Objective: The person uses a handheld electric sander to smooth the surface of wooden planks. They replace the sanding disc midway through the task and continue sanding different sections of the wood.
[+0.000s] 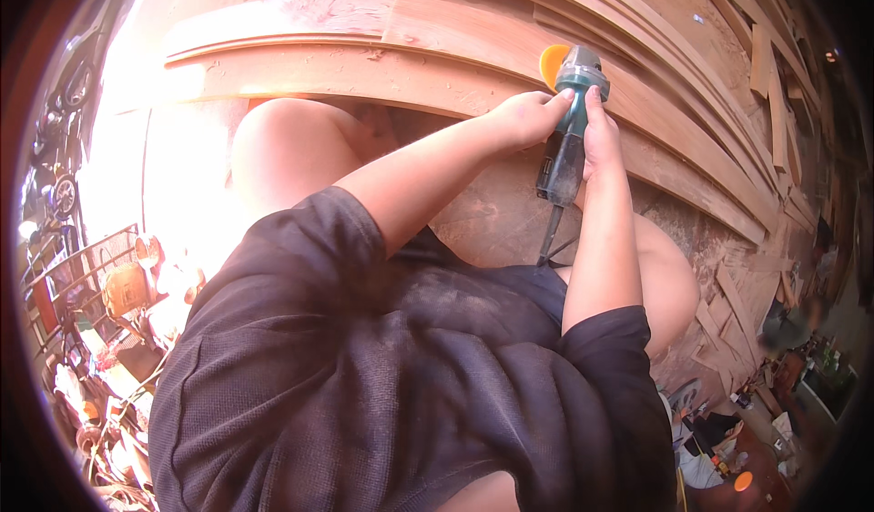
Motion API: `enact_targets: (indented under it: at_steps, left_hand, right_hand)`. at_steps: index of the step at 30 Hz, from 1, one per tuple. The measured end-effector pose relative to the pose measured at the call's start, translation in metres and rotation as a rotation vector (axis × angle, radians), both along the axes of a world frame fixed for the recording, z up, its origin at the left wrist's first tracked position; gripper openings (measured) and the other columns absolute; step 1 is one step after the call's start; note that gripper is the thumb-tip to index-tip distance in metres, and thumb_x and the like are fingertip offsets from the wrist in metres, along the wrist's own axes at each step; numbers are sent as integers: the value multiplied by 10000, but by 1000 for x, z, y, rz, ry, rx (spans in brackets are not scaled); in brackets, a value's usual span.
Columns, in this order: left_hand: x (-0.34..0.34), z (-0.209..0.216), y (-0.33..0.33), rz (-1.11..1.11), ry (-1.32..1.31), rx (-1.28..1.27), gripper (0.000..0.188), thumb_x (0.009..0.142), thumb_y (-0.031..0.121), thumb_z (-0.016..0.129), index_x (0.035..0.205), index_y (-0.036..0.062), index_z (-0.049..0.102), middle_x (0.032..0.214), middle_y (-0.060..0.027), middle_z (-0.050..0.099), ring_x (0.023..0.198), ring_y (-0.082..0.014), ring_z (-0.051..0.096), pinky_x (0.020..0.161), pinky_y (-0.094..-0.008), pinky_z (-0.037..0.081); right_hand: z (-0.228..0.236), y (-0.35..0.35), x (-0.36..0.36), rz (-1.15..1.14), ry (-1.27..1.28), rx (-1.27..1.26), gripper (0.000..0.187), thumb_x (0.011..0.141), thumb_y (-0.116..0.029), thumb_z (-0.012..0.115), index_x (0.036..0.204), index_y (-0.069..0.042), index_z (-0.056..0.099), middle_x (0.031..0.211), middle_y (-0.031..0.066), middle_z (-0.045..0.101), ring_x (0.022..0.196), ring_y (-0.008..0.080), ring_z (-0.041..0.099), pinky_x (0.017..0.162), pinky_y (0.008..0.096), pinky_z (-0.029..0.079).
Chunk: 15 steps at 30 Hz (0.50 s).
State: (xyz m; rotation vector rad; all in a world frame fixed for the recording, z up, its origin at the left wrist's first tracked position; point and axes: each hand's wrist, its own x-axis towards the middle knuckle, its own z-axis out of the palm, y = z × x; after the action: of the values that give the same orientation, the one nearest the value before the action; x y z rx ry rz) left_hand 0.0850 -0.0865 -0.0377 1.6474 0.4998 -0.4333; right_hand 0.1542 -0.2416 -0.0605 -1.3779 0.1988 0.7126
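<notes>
An angle grinder (pixel 562 166) with a green and black body is held upright in the picture, right of the middle. Its metal head carries a yellow disc (pixel 551 64), which faces left over the boards. My left hand (pixel 531 119) is closed on the grinder's left side, thumb near the head. From the other side my right hand (pixel 599 137) wraps round the same body, its thumb pointing up along it. A dark cord (pixel 552 228) runs from the tool's rear toward my lap. Beyond the disc lies a long wooden board (pixel 455 34); whether the disc touches it, I cannot tell.
More long planks (pixel 674 80) lie side by side, curving to the far right. Wood offcuts (pixel 724 321) are strewn on the floor at right. Mixed clutter (pixel 715 439) fills the lower right. A wire rack (pixel 82 271) and wooden pieces (pixel 127 289) stand at left, in strong sunlight.
</notes>
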Motion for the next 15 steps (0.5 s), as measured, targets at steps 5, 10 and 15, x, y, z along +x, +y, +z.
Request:
enact_targets:
  at_steps: [5,10,15]
  left_hand:
    - [-15,30,52,209,113,-154,837,1022,662,499,1365,-92,619,1235,-239,707,1185,-328,671,953,-470,565]
    - [-64,13,118,452,54,-285,894,987,769,511,1560,84,485,1579,-258,482,1495,-412,398,1167,-647,290]
    - [-84,17,128,649,80,-224,779,1041,685,498,1363,-17,600,1192,-190,662,1099,-284,613,965,-483,489]
  right_hand:
    - [-11,67,-7,75,-39,-53,613,1068,-528,600,1224,61,668,1038,121,752,882,201,738,790,350,600]
    - [4,160,-32,380,-76,-61,697,1020,-583,661,1120,104,713,969,110,739,807,158,675,745,310,539]
    - [4,186,-41,482,-125,-68,663,1019,-564,672,1081,94,726,930,104,736,802,152,670,734,294,534]
